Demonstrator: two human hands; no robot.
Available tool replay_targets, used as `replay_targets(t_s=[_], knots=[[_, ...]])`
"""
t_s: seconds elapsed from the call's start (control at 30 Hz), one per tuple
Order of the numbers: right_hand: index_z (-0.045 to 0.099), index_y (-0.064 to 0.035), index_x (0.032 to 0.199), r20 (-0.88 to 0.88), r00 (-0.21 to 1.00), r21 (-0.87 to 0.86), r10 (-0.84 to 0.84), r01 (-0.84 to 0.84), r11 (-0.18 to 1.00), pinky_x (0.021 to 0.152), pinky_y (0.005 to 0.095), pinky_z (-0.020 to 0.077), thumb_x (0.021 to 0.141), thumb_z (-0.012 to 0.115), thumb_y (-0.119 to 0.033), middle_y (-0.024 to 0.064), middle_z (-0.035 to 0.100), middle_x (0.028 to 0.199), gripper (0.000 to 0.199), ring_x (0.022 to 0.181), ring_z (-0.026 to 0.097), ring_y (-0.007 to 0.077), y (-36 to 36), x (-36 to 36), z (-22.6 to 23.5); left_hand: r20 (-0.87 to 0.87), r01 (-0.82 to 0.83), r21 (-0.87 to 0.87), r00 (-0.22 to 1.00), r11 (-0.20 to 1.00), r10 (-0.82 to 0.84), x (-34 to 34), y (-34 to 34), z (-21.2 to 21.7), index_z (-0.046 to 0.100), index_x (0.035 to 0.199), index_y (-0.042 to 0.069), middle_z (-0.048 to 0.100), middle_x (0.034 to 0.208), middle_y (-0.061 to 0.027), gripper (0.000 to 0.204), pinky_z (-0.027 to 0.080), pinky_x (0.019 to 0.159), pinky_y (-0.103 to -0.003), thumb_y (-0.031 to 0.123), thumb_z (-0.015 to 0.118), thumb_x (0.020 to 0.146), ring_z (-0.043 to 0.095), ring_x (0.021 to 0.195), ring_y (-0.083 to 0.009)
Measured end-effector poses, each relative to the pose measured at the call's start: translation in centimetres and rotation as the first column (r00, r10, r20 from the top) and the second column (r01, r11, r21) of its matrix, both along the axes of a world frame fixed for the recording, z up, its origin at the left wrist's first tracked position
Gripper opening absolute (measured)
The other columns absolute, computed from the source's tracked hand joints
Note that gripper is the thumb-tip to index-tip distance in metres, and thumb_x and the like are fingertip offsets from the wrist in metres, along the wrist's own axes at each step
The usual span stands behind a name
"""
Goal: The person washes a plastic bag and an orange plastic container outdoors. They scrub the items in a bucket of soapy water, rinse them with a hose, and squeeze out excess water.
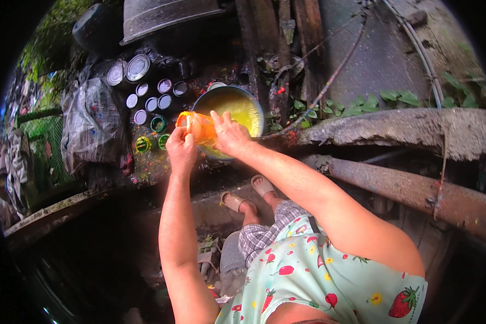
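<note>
An orange-smeared container (201, 127), like a jar or small tub, lies on its side in the air with its mouth toward the left. My right hand (229, 134) grips its base end, the fingers pressed against it. At the mouth, my left hand (182, 147) pinches the rim with bent fingers. Just beyond and partly under the hands stands a round basin (261, 116) with yellow-green liquid (240, 109) in it. The container hides part of the basin's left side. Both hands are above its near left edge.
Several small paint-stained cups (164, 101) and two larger round lids or cans (138, 68) stand left of the basin. A clear plastic bag (92, 121) sits further left. A large grey tub (167, 16) is at the back. A rusty pipe (394, 181) and concrete ledge (394, 127) run along the right.
</note>
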State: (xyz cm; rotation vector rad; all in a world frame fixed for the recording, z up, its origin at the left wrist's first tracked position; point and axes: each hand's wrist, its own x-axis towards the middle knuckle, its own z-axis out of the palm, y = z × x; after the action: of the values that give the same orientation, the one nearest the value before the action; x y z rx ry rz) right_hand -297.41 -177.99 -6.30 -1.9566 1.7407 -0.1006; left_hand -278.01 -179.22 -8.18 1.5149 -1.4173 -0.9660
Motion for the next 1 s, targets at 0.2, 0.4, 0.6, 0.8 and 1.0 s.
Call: replay_targets(t_s=[0.2, 0.4, 0.6, 0.8, 1.0], knots=[[0.044, 0.0009, 0.145, 0.161, 0.987, 0.039, -0.001, -0.006, 0.999, 0.094, 0.0565, 0.06, 0.085, 0.075, -0.006, 0.0289, 0.058, 0.126, 0.068, 0.117, 0.067, 0.0486, 1.8, -0.1, 0.6, 0.409, 0.173, -0.085, 0.904, 0.981, -0.124, -1.3, -0.1, 0.1, 0.076, 0.098, -0.002, 0.073, 0.083, -0.0196, 0.02, 0.058, 0.075, -0.043, 0.007, 0.067, 0.083, 0.073, 0.076, -0.0348], [0.025, 0.0016, 0.165, 0.008, 0.996, 0.177, 0.09, -0.09, 0.98, 0.095, 0.0565, 0.0586, 0.099, 0.062, -0.023, 0.0307, 0.076, 0.115, 0.079, 0.107, 0.076, 0.046, 2.3, -0.5, 2.1, 0.416, 0.313, 0.059, 0.856, 0.948, -0.308, -2.0, -0.4, -0.8, 0.079, 0.102, 0.0, 0.077, 0.092, -0.0237, 0.021, 0.061, 0.082, -0.045, 0.012, 0.071, 0.087, 0.078, 0.088, -0.0387], [0.011, -0.0008, 0.173, -0.013, 0.999, 0.284, 0.033, -0.028, 0.958, 0.102, 0.0583, 0.0548, 0.105, 0.054, -0.038, 0.0324, 0.073, 0.125, 0.088, 0.114, 0.072, 0.0493, 3.4, -0.7, 4.4, 0.38, 0.269, -0.028, 0.894, 0.963, -0.239, -2.1, -0.4, 0.0, 0.08, 0.103, -0.001, 0.077, 0.088, -0.0247, 0.024, 0.062, 0.081, -0.046, 0.014, 0.069, 0.086, 0.079, 0.086, -0.0399], [0.025, 0.0026, 0.167, 0.15, 0.989, 0.156, 0.007, -0.031, 0.987, 0.107, 0.0573, 0.0536, 0.11, 0.052, -0.042, 0.0342, 0.069, 0.134, 0.078, 0.123, 0.069, 0.0506, 4.3, -0.5, 4.8, 0.305, 0.244, 0.073, 0.918, 0.967, -0.255, -1.9, -0.1, 1.7, 0.081, 0.109, 0.001, 0.08, 0.093, -0.0227, 0.03, 0.062, 0.085, -0.043, 0.009, 0.068, 0.084, 0.08, 0.089, -0.0345], [0.046, -0.0019, 0.155, 0.062, 0.995, 0.074, 0.082, -0.086, 0.994, 0.105, 0.057, 0.0549, 0.095, 0.074, -0.057, 0.0312, 0.063, 0.137, 0.086, 0.125, 0.065, 0.051, 2.3, -1.6, 5.1, 0.182, 0.287, 0.189, 0.929, 0.939, -0.321, -1.6, -0.4, 2.4, 0.08, 0.113, -0.001, 0.081, 0.097, -0.0158, 0.026, 0.063, 0.085, -0.04, 0.007, 0.071, 0.091, 0.079, 0.089, -0.0224]])
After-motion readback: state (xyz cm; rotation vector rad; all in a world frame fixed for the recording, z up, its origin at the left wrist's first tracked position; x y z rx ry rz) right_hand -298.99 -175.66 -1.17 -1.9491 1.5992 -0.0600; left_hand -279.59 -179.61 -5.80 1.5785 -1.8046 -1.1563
